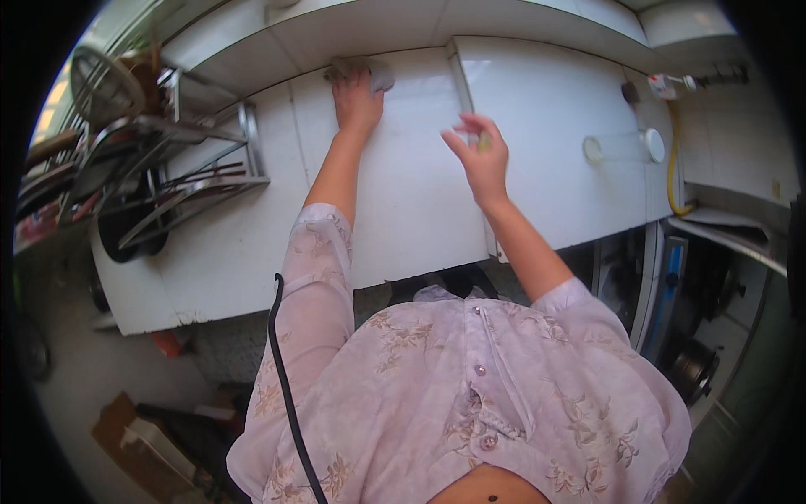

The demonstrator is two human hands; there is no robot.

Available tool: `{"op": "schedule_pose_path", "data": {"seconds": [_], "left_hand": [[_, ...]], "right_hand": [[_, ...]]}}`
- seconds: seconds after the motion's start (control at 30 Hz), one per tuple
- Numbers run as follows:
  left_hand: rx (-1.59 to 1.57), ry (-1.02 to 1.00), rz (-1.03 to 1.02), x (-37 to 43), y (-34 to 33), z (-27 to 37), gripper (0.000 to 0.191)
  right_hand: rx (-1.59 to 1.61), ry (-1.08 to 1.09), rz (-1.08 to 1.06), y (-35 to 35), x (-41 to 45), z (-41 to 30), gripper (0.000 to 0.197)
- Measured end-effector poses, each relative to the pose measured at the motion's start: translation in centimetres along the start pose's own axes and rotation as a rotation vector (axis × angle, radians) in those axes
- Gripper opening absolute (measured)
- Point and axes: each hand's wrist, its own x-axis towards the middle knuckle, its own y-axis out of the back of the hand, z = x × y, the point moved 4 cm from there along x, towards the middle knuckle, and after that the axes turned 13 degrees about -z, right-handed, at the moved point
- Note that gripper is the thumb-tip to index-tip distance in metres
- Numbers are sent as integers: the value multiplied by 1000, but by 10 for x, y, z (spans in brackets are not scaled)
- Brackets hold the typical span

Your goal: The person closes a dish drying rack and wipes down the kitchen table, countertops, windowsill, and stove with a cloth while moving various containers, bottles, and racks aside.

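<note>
My left hand (359, 104) presses a crumpled grey cloth (381, 74) against the white countertop (403, 189), close to its back edge by the wall. Its fingers lie over the cloth and hide part of it. My right hand (482, 151) is above the counter, near the raised seam between the two white surfaces. Its fingers are curved, the thumb stands apart, and a small yellowish-green thing (485, 141) shows among them. Whether the fingers grip that small thing cannot be made out.
At the left stands a metal rack (252, 142) with a strainer (107, 88) and a black pan (129, 233). A clear jar (620, 147) with a white lid lies at the right, near a yellow hose (674, 164). Pots sit in the open cabinet below right.
</note>
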Motion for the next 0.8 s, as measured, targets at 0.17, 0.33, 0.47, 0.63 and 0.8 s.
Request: {"op": "schedule_pose_path", "data": {"seconds": [0.17, 0.33, 0.47, 0.63, 0.8], "left_hand": [[-84, -408, -146, 5, -28, 97, 38], [-193, -513, -168, -82, -45, 117, 36], [-189, -585, -405, -178, -21, 132, 36], [-439, -41, -728, -191, 5, 150, 35], [-779, 23, -70, -110, 23, 168, 30]], "right_hand": [[-43, -52, 675, 161, -91, 29, 44], [-110, 19, 790, 250, -66, 47, 64], [-393, 12, 658, 254, -31, 49, 74], [-416, 23, 555, 255, -4, 30, 53], [-328, 83, 491, 293, -4, 32, 48]]}}
